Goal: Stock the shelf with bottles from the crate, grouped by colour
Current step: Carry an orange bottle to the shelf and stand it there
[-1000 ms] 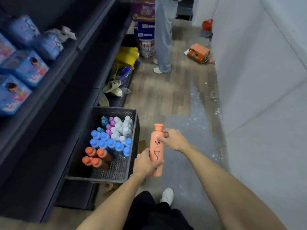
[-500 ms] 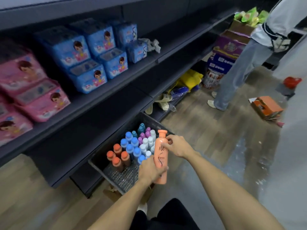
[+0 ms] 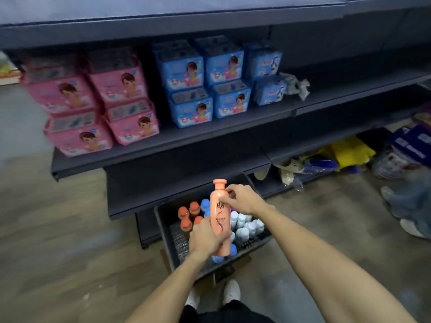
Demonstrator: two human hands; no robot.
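Dark plastic forms the crate [image 3: 168, 220], which sits on the floor just in front of the shelf unit [image 3: 186, 145]. Inside it, orange-capped bottles [image 3: 186, 217] stand at the left, blue-capped bottles [image 3: 205, 205] behind and near the middle, and white-capped bottles [image 3: 245, 226] at the right; a bare patch of mesh floor shows at the near left corner. An orange bottle [image 3: 219, 215] is held upright above the crate. The left hand [image 3: 205, 236] wraps around its lower half, and the right hand [image 3: 242, 199] pinches its upper part just below the cap.

Both hands and the held bottle hide the crate's middle, so the bottles there cannot be counted. A hint of purple shows beside the right hand, too covered to identify. Print on the bottle is too small to read. Goods at the far right edge are blurred and cut off.

Pink packs [image 3: 93, 106] and blue packs [image 3: 205, 89] fill the left and middle of the upper shelf, with a crumpled rag [image 3: 296, 83] to their right. Further right that board lies bare. The lower shelf [image 3: 177, 178], directly behind the crate, is open along its whole visible width.
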